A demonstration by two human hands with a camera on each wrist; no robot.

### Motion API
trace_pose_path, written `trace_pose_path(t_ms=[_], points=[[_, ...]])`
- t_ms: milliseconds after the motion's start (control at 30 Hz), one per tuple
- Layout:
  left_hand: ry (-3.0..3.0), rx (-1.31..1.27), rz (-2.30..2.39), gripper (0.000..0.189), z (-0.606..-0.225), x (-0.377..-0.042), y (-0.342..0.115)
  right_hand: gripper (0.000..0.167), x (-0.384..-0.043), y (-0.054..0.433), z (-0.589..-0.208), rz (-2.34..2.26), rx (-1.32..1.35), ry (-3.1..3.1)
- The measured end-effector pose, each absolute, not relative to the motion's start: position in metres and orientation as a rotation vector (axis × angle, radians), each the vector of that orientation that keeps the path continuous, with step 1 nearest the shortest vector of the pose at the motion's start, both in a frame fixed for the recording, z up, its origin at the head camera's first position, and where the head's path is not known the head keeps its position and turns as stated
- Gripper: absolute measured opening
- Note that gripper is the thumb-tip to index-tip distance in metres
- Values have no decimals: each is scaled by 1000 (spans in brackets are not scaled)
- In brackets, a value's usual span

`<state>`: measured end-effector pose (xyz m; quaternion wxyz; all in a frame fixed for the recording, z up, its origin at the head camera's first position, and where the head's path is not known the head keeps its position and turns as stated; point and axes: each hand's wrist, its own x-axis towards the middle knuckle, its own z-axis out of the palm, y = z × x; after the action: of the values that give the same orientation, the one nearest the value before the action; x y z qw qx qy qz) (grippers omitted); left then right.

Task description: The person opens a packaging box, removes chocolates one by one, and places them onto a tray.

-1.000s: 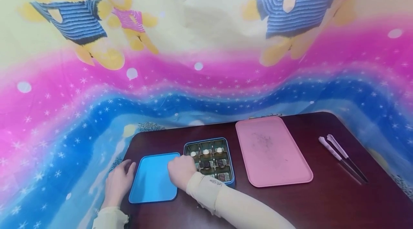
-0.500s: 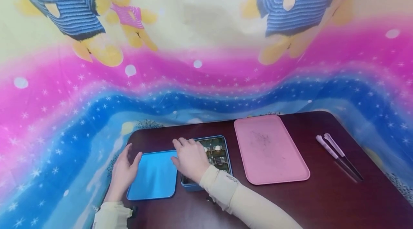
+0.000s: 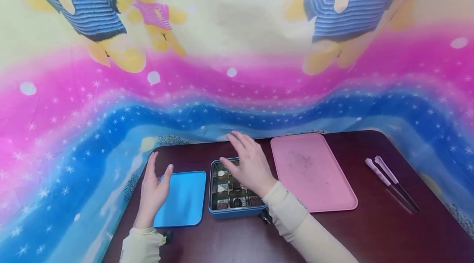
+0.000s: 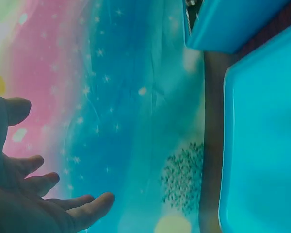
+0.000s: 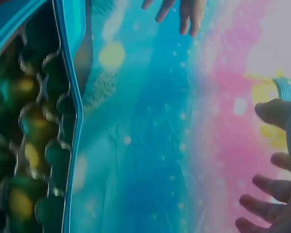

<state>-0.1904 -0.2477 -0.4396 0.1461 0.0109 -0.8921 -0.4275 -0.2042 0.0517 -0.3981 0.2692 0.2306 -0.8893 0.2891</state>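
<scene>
A square blue tin (image 3: 237, 214) stands at the middle of the table, its inside split into small cells. Dark chocolates (image 3: 222, 205) and white ones (image 3: 221, 189) sit in several cells. My right hand (image 3: 255, 168) is raised over the tin's right side with straight, spread fingers, hiding some cells. To the tin's left lies a blue lid (image 3: 187, 197) with a raised rim. My left hand (image 3: 152, 193), fingers up and thumb apart, is held above the lid's left side. Neither hand holds anything. Both wrist views show the fingers (image 4: 94, 208) extended, apart from tin and lid.
A pink tray (image 3: 314, 180) lies right of the tin, partly behind the right sleeve. Farther right is a two-armed utensil (image 3: 392, 182) with pale handles and long dark ends. A printed cloth (image 3: 229, 90) hangs behind the dark table (image 3: 229, 242).
My right hand has gone from the lid's right edge up and right over the tin, its fingers straightening. My left hand has risen and moved right. More of the tin's left cells show now.
</scene>
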Motion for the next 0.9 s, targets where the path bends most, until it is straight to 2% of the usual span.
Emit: trace_pose_path(t_ms=[533, 900], points=[[-2444, -33, -1347, 64, -424, -195, -221, 105, -208, 119, -393, 853, 682, -2337], [-2423, -45, -1336, 64, -430, -195, -213, 114, -205, 171, -387, 788, 567, -2315]])
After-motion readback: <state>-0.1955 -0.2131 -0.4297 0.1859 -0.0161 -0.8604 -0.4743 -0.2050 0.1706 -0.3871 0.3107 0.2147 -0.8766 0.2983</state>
